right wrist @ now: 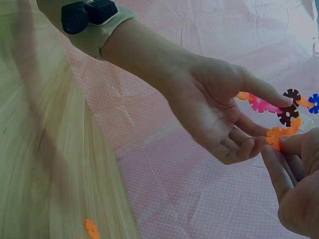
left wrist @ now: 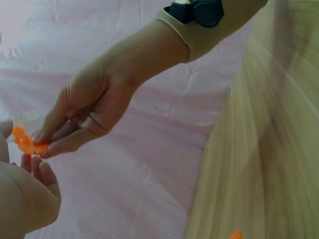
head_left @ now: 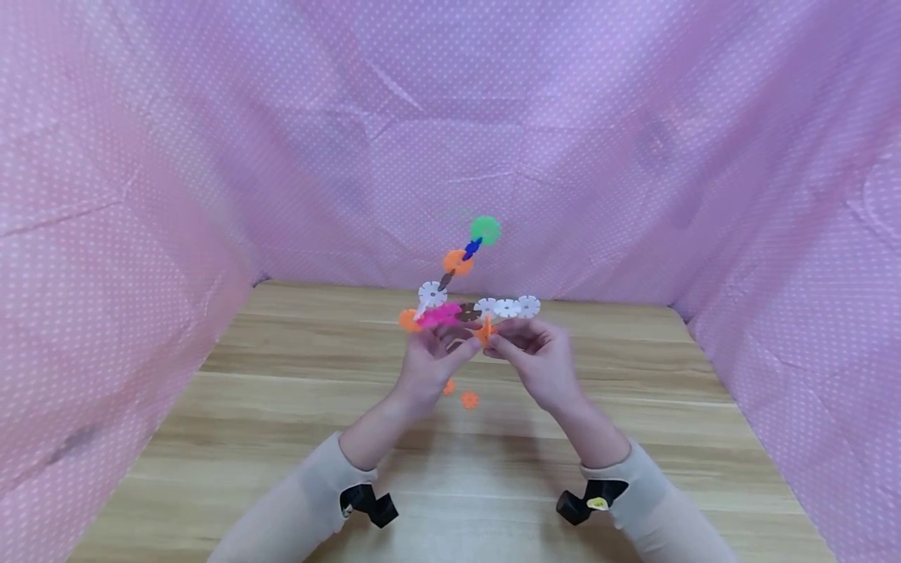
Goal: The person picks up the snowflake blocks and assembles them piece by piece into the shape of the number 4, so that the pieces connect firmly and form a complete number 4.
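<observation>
Both hands meet above the table at a joined chain of notched plastic snowflake discs. My left hand point(head_left: 425, 371) pinches an orange snowflake disc point(head_left: 486, 332) at the chain's near side. From the other side, my right hand point(head_left: 545, 363) pinches orange disc pieces there, thumb and fingers together. The right wrist view shows two orange discs point(right wrist: 275, 138) slotted at an angle between the fingertips. Above the hands, one branch rises to a green disc point(head_left: 486, 230) through blue, orange, brown and white discs. Pink discs point(head_left: 439, 315), a brown disc point(head_left: 468, 312) and white discs point(head_left: 507, 308) run sideways.
Two loose orange discs point(head_left: 469, 400) lie on the wooden table point(head_left: 479, 508) below the hands. Pink dotted cloth point(head_left: 450, 141) surrounds the table at the back and both sides. A black wrist camera point(head_left: 369, 504) is strapped to each sleeve.
</observation>
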The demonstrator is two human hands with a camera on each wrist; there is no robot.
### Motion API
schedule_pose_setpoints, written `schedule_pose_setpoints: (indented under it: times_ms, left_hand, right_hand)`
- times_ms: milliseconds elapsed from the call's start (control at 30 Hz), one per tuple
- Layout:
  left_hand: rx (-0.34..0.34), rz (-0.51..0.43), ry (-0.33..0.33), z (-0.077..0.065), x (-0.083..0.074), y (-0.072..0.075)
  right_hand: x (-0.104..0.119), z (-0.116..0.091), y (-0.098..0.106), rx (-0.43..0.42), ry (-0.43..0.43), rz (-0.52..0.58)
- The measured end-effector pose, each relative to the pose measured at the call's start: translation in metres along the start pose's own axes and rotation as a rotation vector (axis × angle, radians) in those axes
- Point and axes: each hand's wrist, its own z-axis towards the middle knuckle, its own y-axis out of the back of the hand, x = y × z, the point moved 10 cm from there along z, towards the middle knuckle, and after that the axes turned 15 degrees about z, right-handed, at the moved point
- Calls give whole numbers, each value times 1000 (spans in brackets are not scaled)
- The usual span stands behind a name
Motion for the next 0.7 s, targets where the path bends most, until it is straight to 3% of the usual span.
schedule_pose_setpoints:
  times_ms: [167, 467, 700]
  left_hand:
    - [-54, 29, -27, 3, -10, -1]
    - [-85, 72, 31, 3, -7, -2]
    - [-70, 198, -57, 3, -15, -1]
  right_hand:
    - [-3, -4, -3, 13, -13, 14]
    - [-2, -5, -7, 39, 18, 52]
    - [-4, -6, -7, 31, 35, 24]
